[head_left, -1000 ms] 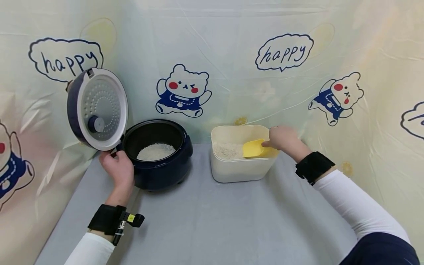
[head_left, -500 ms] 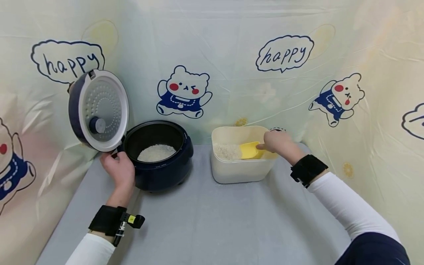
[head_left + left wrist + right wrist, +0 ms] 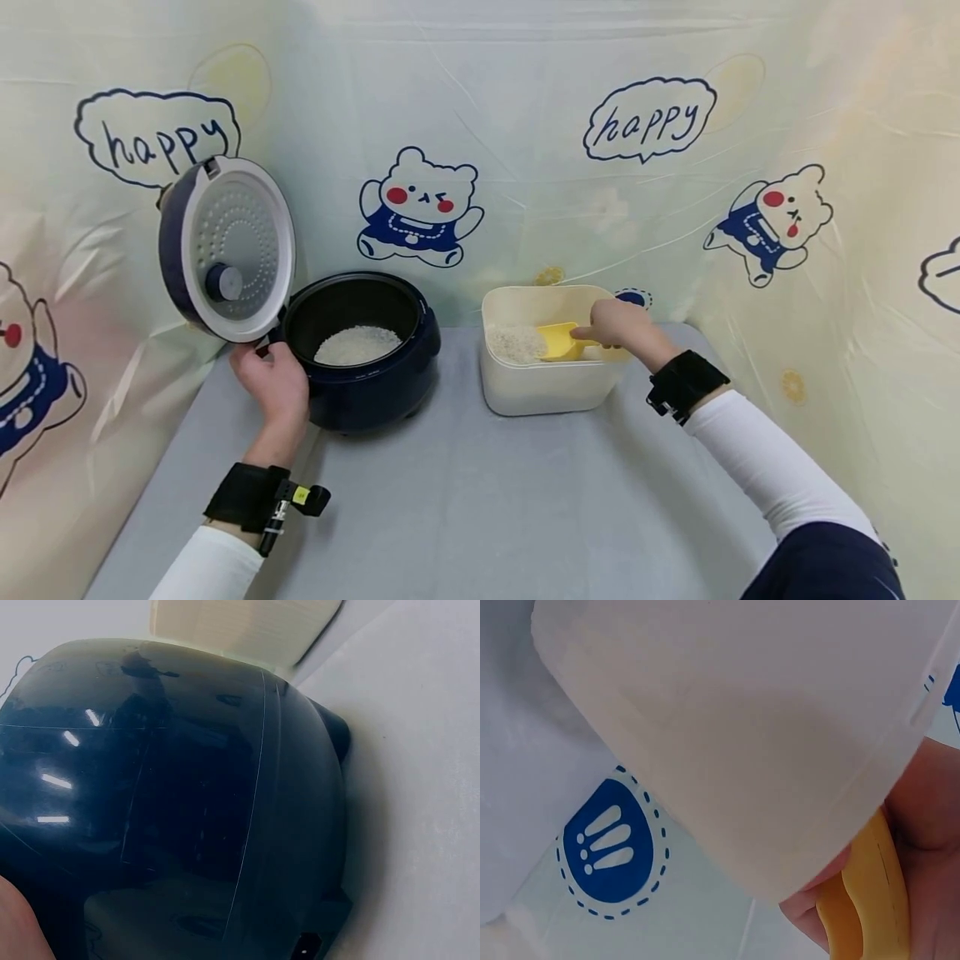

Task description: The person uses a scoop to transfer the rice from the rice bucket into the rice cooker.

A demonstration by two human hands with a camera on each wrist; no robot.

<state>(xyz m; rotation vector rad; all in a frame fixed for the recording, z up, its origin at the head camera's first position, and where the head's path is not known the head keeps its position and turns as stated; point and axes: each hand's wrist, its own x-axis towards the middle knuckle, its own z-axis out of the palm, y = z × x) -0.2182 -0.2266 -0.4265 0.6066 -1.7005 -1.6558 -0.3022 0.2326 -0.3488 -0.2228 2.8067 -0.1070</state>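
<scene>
A dark blue rice cooker point(image 3: 371, 392) stands at the left with its lid point(image 3: 240, 242) raised and white rice point(image 3: 356, 344) inside. My left hand point(image 3: 273, 383) grips the cooker at the lid's lower edge near the hinge; its fingertips are partly hidden. To the right is a cream plastic bin point(image 3: 540, 387) of rice point(image 3: 516, 343). My right hand point(image 3: 622, 327) reaches over the bin's right side and grips the handle of a yellow scoop point(image 3: 558, 342), whose blade lies against the rice. In the right wrist view, fingers curl round the yellow handle point(image 3: 877, 892) beyond the bin's wall.
A grey cloth covers the table point(image 3: 465, 500). Behind the cooker and bin hangs a pale curtain point(image 3: 540, 167) printed with bears and lettering. The left wrist view is mostly filled by the cooker's glossy side point(image 3: 172, 795).
My right hand has moved left with the yellow scoop, bringing its blade further into the rice in the bin. My left hand stays at the cooker.
</scene>
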